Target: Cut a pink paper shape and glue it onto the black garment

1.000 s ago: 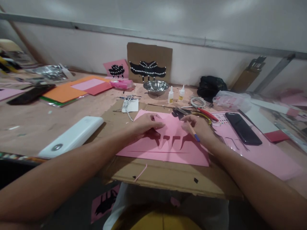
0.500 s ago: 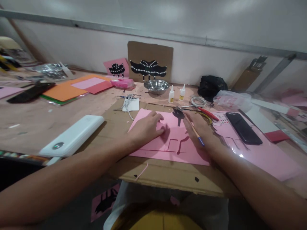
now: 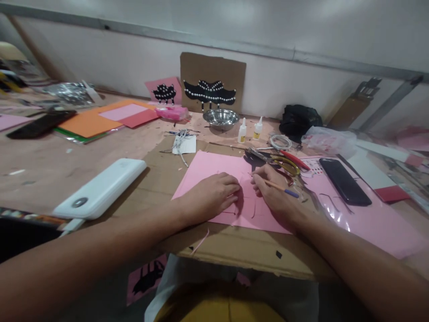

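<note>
A pink sheet (image 3: 214, 167) with thin drawn lines lies on a piece of cardboard (image 3: 157, 179) before me. My left hand (image 3: 217, 192) rests on the sheet, palm down, its fingers loosely bent and nothing visible in them. To its right, my right hand (image 3: 270, 185) grips an orange pen (image 3: 276, 186) with a blue end. The pen's tip points left over the upper part of the sheet. Just beyond that hand lie scissors (image 3: 284, 165) with yellowish handles, beside a black paper cut-out (image 3: 251, 157) partly covered by them.
A white power bank (image 3: 103, 185) is at left, a black phone (image 3: 345, 181) at right on pink sheets. Behind stand a metal bowl (image 3: 221, 118), two glue bottles (image 3: 241, 132) and a beaded black cut-out on a cardboard panel (image 3: 231, 71). Coloured papers (image 3: 90, 123) lie at back left.
My left hand has moved right and down the sheet. My right hand has shifted the pen into a writing hold. The black cut-out is off the sheet's middle, near the scissors.
</note>
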A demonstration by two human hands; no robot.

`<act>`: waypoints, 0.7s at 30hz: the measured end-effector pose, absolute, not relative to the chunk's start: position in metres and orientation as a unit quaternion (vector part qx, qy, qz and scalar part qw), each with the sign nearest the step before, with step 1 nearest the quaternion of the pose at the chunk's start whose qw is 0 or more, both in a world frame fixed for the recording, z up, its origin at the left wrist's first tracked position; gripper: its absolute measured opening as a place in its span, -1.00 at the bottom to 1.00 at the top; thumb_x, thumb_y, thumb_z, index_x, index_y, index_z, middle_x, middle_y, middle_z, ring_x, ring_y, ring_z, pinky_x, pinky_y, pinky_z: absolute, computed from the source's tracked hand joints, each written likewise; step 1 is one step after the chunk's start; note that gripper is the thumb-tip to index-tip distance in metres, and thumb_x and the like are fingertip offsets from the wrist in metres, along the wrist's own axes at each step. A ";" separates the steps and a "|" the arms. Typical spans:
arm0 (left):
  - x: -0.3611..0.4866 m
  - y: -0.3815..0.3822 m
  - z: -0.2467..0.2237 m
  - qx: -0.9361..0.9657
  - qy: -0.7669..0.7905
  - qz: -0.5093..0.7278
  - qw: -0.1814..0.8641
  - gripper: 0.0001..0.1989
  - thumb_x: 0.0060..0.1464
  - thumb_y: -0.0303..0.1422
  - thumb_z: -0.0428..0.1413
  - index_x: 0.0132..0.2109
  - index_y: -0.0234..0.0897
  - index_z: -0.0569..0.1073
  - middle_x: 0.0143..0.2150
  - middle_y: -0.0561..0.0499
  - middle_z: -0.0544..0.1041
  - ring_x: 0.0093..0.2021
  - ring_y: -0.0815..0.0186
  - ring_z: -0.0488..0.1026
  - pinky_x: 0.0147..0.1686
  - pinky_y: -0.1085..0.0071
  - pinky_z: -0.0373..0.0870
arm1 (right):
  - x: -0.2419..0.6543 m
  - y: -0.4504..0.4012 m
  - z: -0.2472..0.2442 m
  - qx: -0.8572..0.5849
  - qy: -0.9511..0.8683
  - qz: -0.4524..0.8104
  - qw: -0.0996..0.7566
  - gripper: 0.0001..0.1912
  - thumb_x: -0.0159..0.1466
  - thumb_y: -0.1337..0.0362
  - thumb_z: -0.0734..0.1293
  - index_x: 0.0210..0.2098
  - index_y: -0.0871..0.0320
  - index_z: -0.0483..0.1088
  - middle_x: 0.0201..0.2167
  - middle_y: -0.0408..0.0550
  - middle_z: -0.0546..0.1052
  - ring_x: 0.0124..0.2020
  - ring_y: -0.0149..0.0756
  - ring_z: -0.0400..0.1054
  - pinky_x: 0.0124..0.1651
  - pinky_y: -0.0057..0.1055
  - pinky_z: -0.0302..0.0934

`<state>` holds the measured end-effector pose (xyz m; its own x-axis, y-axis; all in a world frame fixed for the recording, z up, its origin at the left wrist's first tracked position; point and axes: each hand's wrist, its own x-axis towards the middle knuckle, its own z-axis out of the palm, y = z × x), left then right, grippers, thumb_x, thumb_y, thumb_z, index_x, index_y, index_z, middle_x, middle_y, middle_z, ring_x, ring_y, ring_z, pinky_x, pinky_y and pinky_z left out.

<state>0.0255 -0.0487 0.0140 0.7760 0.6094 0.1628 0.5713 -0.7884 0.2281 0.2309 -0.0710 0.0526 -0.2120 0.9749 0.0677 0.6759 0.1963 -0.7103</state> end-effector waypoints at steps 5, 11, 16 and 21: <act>0.025 -0.053 0.009 0.941 0.315 0.109 0.050 -0.84 0.29 -0.39 0.05 -0.16 -0.27 0.54 -0.12 -0.06 0.57 -0.07 0.21 0.48 0.05 0.26 0.36 | 0.227 -0.075 0.069 -0.580 -0.736 0.251 0.241 -0.87 0.35 0.27 0.17 -0.35 0.06 0.26 -0.30 -0.07 0.50 -0.33 -0.29 0.35 -0.28 -0.39 0.27; 0.025 -0.064 0.005 0.937 0.338 0.087 0.024 -0.77 0.28 -0.44 0.01 -0.02 -0.32 0.51 0.10 -0.19 0.54 0.12 0.14 0.48 0.17 0.19 0.35 | 0.222 -0.074 0.069 -0.598 -0.729 0.251 0.221 -0.80 0.37 0.26 0.17 -0.41 0.06 0.18 -0.34 -0.09 0.48 -0.40 -0.33 0.29 -0.34 -0.43 0.23; 0.025 -0.066 0.002 0.936 0.337 0.094 0.025 -0.74 0.26 -0.43 0.03 0.02 -0.35 0.51 0.15 -0.23 0.53 0.19 0.10 0.46 0.23 0.17 0.32 | 0.221 -0.074 0.068 -0.590 -0.739 0.238 0.222 -0.81 0.36 0.27 0.17 -0.41 0.07 0.18 -0.36 -0.09 0.46 -0.39 -0.32 0.28 -0.33 -0.43 0.21; 0.024 -0.065 0.003 0.941 0.330 0.070 0.012 -0.71 0.27 -0.44 0.01 0.07 -0.40 0.49 0.20 -0.26 0.50 0.22 0.08 0.44 0.26 0.16 0.29 | 0.218 -0.075 0.075 -0.607 -0.732 0.235 0.203 -0.79 0.36 0.29 0.18 -0.44 0.07 0.18 -0.37 -0.09 0.46 -0.42 -0.32 0.27 -0.34 -0.43 0.20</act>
